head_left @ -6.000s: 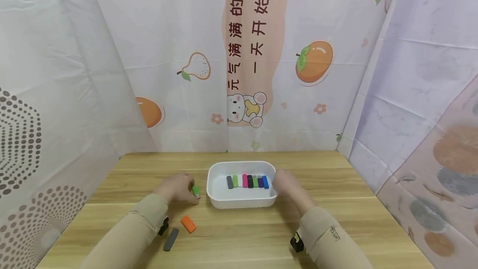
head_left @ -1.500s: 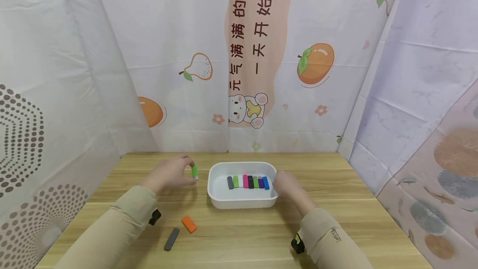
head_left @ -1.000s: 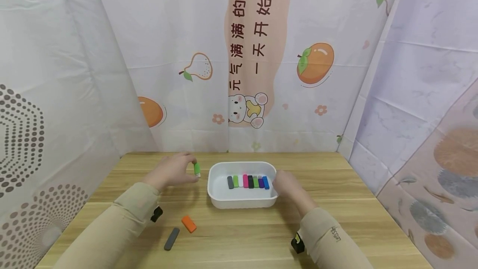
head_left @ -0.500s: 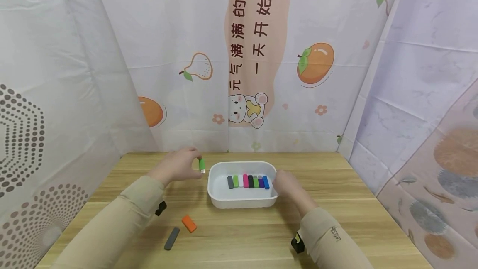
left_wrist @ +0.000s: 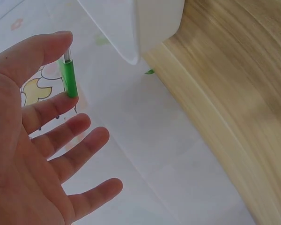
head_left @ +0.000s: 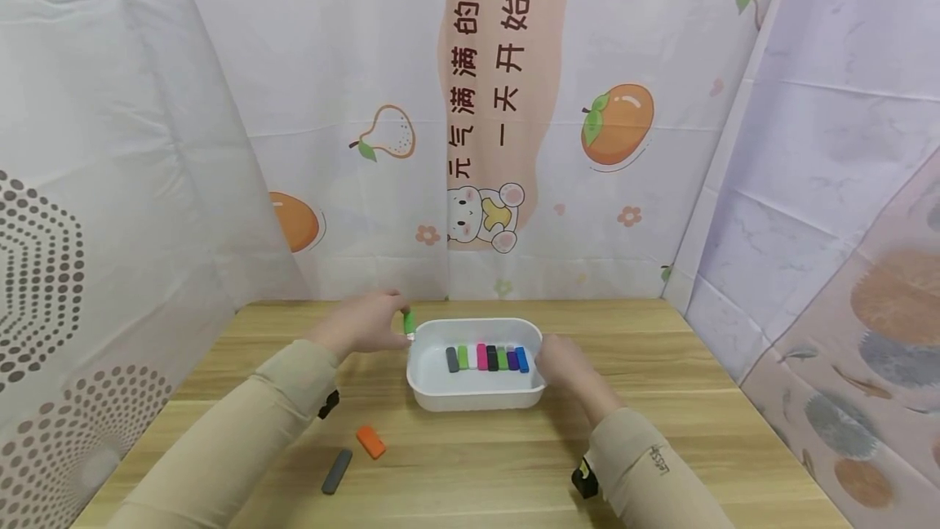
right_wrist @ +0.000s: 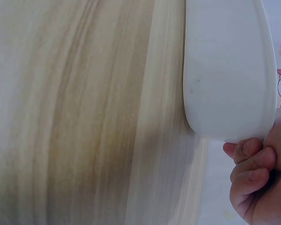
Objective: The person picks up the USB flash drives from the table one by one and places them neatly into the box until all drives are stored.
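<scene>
My left hand (head_left: 369,322) pinches a green USB stick (head_left: 409,323) end to end between thumb and index finger, its metal plug toward the thumb. The stick is upright just above the left rim of a white plastic box (head_left: 477,401). In the left wrist view, the other fingers of that hand are spread around nothing. My right hand (head_left: 564,362) holds the right end of the box, with curled fingers against its outer wall in the right wrist view. Inside the box lies a row of several USB sticks (head_left: 493,357) in grey, green, white, pink, black, purple and blue.
An orange USB stick (head_left: 370,442) and a dark grey USB stick (head_left: 337,471) lie on the wooden table (head_left: 470,472), in front of and left of the box. A printed curtain (head_left: 382,211) stands behind the table's far edge.
Six seconds ago my left hand was low at the green USB stick left of the box. It has lifted the stick and moved right to the box's rim. My right hand has stayed put.
</scene>
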Available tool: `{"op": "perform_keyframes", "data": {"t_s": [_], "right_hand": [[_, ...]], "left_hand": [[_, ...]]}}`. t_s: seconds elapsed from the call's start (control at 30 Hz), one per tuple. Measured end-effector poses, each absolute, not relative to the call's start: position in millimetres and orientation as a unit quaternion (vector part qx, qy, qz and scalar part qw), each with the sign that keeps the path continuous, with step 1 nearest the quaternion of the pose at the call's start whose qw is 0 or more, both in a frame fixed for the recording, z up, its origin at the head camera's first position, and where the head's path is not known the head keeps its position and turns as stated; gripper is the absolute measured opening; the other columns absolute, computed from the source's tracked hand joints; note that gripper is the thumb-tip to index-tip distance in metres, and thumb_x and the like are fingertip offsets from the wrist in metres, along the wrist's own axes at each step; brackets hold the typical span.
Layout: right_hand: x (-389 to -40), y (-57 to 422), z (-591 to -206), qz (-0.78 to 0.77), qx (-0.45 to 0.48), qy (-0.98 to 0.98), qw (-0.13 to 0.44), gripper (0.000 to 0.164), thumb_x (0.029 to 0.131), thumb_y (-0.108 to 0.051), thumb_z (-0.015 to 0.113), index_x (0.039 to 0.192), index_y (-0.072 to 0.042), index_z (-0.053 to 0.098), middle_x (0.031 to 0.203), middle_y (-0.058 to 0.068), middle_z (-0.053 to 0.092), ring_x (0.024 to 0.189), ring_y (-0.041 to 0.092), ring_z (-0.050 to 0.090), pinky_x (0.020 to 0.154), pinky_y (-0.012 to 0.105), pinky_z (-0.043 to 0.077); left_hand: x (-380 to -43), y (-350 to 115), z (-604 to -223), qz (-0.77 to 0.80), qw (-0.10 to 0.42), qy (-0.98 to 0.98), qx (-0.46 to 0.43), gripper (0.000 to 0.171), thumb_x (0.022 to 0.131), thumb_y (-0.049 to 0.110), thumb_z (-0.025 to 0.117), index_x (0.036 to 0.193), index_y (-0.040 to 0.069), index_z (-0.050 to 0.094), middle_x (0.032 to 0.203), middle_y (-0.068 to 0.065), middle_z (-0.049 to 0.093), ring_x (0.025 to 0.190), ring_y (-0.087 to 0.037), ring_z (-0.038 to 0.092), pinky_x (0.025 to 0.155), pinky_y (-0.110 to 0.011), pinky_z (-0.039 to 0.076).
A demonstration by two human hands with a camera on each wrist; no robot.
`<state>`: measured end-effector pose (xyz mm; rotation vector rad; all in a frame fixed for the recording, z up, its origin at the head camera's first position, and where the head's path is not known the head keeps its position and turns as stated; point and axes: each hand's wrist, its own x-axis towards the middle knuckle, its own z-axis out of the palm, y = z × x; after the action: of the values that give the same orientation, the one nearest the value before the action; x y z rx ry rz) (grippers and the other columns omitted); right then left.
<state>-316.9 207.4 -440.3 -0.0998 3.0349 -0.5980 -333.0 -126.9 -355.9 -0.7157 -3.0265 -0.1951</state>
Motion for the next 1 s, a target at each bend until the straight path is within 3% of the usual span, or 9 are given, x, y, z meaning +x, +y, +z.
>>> {"op": "perform_keyframes", "data": {"t_s": [0.3, 0.53, 1.0], "right_hand": [[-318, 208, -441, -0.19, -0.036, 0.981, 0.021, 0.015, 0.086, -0.004, 0.05, 0.086, 0.003, 0.063, 0.066, 0.006, 0.055, 0.057, 0.02, 0.052, 0.052, 0.03, 0.044], [-317, 208, -441, -0.19, -0.034, 0.981, 0.025, 0.014, 0.086, -0.004, 0.05, 0.085, 0.003, 0.063, 0.066, 0.006, 0.055, 0.057, 0.019, 0.052, 0.052, 0.029, 0.044], [-319, 207, -442, -0.192, -0.025, 0.981, 0.025, 0.016, 0.086, -0.006, 0.05, 0.091, 0.004, 0.062, 0.069, 0.006, 0.055, 0.06, 0.02, 0.052, 0.054, 0.031, 0.045]], "left_hand": [[-335, -113, -357, -0.059, 0.004, -0.973, -0.222, 0.045, 0.07, 0.046, 0.075, 0.105, 0.021, 0.064, 0.112, 0.001, 0.056, 0.087, -0.017, 0.053, 0.078, -0.04, 0.047], [-338, -105, -362, -0.053, 0.014, -0.972, -0.229, 0.047, 0.069, 0.046, 0.075, 0.108, 0.02, 0.065, 0.116, -0.002, 0.058, 0.095, -0.019, 0.055, 0.084, -0.043, 0.046], [-346, -86, -376, -0.05, -0.005, -0.969, -0.243, 0.048, 0.067, 0.043, 0.078, 0.106, 0.018, 0.067, 0.102, 0.001, 0.061, 0.085, -0.015, 0.051, 0.078, -0.035, 0.045]]}}
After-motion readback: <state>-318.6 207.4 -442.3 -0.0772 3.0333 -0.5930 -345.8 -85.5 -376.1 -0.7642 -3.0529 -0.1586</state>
